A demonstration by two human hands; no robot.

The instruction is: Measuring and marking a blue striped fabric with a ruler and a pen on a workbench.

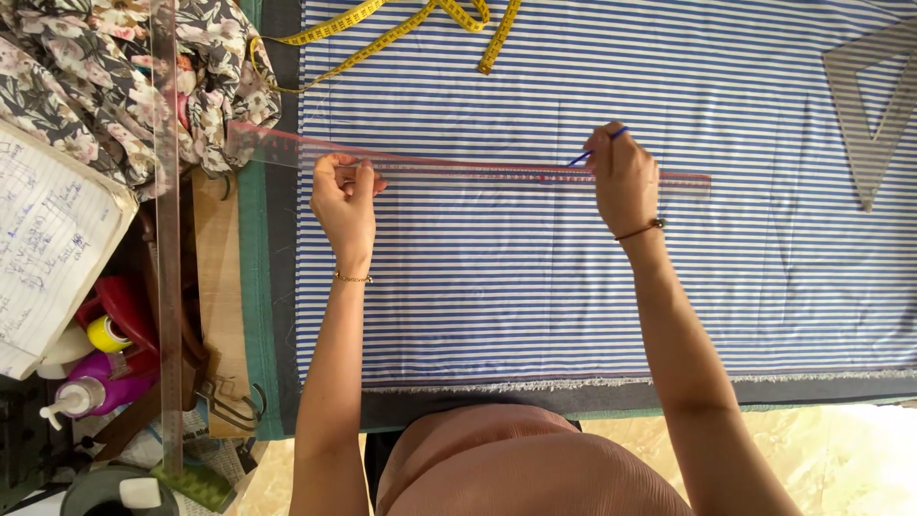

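- Striped fabric (592,287), blue and white, lies flat over most of the surface, its frayed raw edge running along the near side at 6 o'clock, just in front of the person's body.
- Across the cloth, a long clear ruler (458,164) with red markings lies left to right, its left end overhanging the fabric's edge toward 9 o'clock.
- The left hand (344,196) presses down on the ruler near its left part, fingers curled with the tips on the plastic, holding it in place.
- The right hand (623,177) is closed around a blue pencil (597,146), pinching it with the tip at the ruler's far edge, toward the right part of the ruler.
- As a judgement: marking is in progress; I cannot make out a drawn line on the stripes, so how much is already marked cannot be told. No cut shows anywhere in the cloth.
- At 12 o'clock a yellow tape measure (401,29) lies looped on the fabric; at 2 o'clock rests a clear set square (864,124).
- At 10 o'clock, a bundle of floral cloth (115,67) is heaped beside a lined notebook (48,248), with a second long clear ruler (168,239) across them.
- Bottles and other items (91,382) crowd the 8 o'clock corner.
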